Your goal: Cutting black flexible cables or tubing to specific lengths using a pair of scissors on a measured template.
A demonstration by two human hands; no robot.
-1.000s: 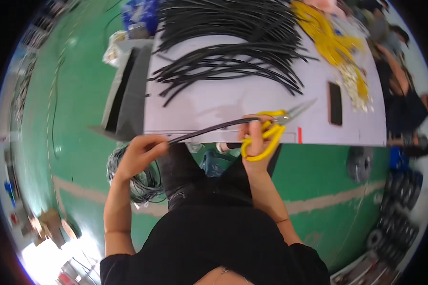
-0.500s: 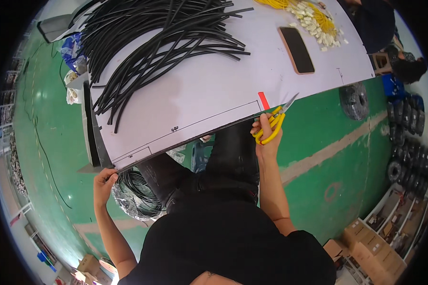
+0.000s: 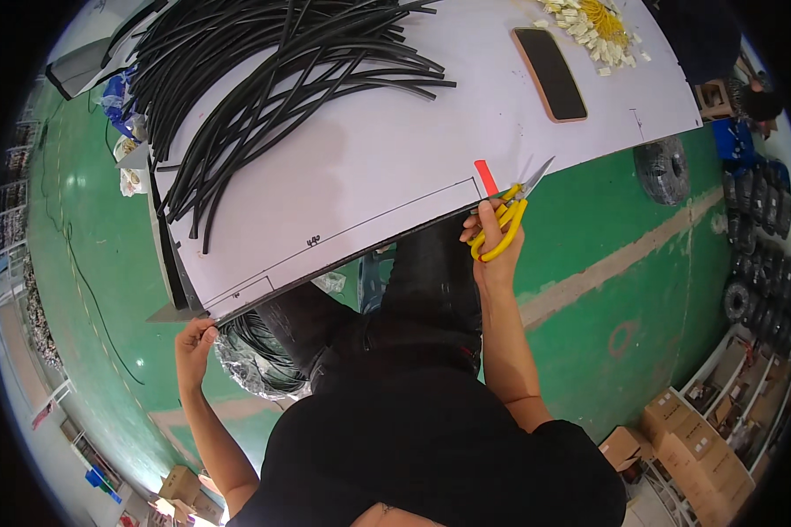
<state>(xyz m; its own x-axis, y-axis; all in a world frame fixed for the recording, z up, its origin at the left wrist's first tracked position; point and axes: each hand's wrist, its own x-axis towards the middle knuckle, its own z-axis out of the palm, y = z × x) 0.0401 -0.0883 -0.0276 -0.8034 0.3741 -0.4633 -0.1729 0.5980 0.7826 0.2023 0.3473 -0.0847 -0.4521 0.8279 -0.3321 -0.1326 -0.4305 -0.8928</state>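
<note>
Along the table's front edge a thin black tube (image 3: 347, 263) appears stretched, hard to tell from the dark edge itself. At its left end, by the table corner, my left hand (image 3: 193, 351) pinches it between thumb and fingers. Scissors with yellow handles (image 3: 515, 220) are held in my right hand (image 3: 497, 255), their blades apart and pointing up and right beyond the edge. The fingertips of that hand also sit at the tube's right end, below a red mark (image 3: 485, 176) on the white tabletop (image 3: 395, 149).
Many cut black tubes (image 3: 264, 114) lie piled on the table's left half. A phone (image 3: 549, 75) and yellow wires with white connectors (image 3: 599, 31) lie at the right. A coil in clear plastic (image 3: 259, 356) is on the floor beside my leg. Another person (image 3: 699, 39) is at the far right.
The view has shifted slightly, so the table and pile sit a little lower left. Both hands keep their places at the edge, and the scissors stay in my right hand.
</note>
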